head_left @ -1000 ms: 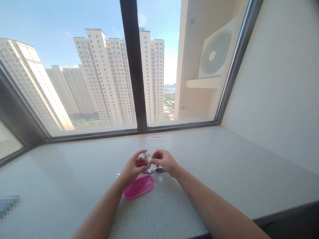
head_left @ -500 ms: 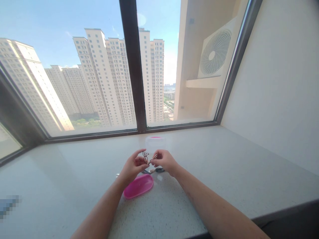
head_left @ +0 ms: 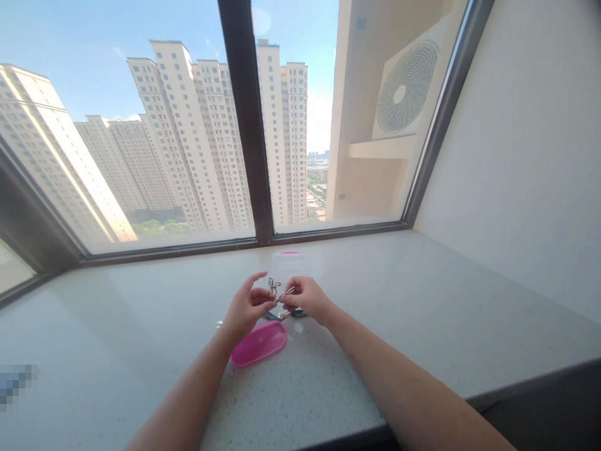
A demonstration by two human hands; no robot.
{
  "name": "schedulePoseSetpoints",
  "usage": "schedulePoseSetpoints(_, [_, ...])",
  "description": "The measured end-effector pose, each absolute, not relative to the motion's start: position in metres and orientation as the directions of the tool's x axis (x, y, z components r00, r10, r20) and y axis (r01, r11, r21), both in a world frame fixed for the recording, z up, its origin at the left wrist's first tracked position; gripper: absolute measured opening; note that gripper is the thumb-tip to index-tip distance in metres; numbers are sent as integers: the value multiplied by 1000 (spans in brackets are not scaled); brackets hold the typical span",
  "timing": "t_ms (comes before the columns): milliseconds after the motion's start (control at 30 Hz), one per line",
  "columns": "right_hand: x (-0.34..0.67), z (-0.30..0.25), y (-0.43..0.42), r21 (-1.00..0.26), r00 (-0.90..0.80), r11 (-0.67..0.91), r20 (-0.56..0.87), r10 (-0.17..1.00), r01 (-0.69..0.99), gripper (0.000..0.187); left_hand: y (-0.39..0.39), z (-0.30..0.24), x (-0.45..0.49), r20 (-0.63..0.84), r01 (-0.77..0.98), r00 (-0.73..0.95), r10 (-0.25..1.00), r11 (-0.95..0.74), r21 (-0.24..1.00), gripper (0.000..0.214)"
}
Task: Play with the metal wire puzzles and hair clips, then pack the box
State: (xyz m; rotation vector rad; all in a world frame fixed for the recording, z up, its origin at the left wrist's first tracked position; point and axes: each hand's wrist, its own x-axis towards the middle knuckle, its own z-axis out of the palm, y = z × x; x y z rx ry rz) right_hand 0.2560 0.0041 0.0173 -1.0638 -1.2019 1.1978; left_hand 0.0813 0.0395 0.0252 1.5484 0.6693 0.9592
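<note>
Fine fingertip work on a small wire piece (head_left: pixel 274 289)

Head view, the only one I have to work from: I have the wire piece up between both hands, just above the counter (head_left: pixel 375 282) and apart from it. My left hand (head_left: pixel 248 305) has thumb and curled fingers closed on its lower part, with the index finger raised and clear of it. My right hand (head_left: pixel 307 299) is nearly closed, thumb and forefinger pinching a thin loop on the near side. Whether that loop and the eared, ringed part are joined or are two separate bits, I cannot tell from here; the fingertips cover the spot where they meet.

Below the hands, a dark-handled tool (head_left: pixel 297 313) lies on the counter, and nearer to me sits a shallow pink tray (head_left: pixel 260 344). A translucent box (head_left: pixel 291 263) stands beyond, near the window frame (head_left: pixel 248 113).

I judge this to be the handling step, with both hands adjusting or sorting out the wire. As I read it, the next move calls for a steady left hold and small, light turns from the right, since a hard pull could bend the thin metal or slip it free.
</note>
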Motion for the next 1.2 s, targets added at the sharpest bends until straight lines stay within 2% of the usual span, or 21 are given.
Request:
schedulePoseSetpoints(533, [257,16,6,-989,-42,147,146,988,14,23,41,23,82,192,-72,492,849,-180,981,61])
schedulePoseSetpoints(933, [258,18,4,-978,-63,188,182,981,90,27,41,22,83,182,-54,518,836,-181,982,59])
schedulePoseSetpoints(1200, [256,20,1,-987,-63,156,153,986,41,26,40,23,82,166,-26,535,829,-180,983,58])
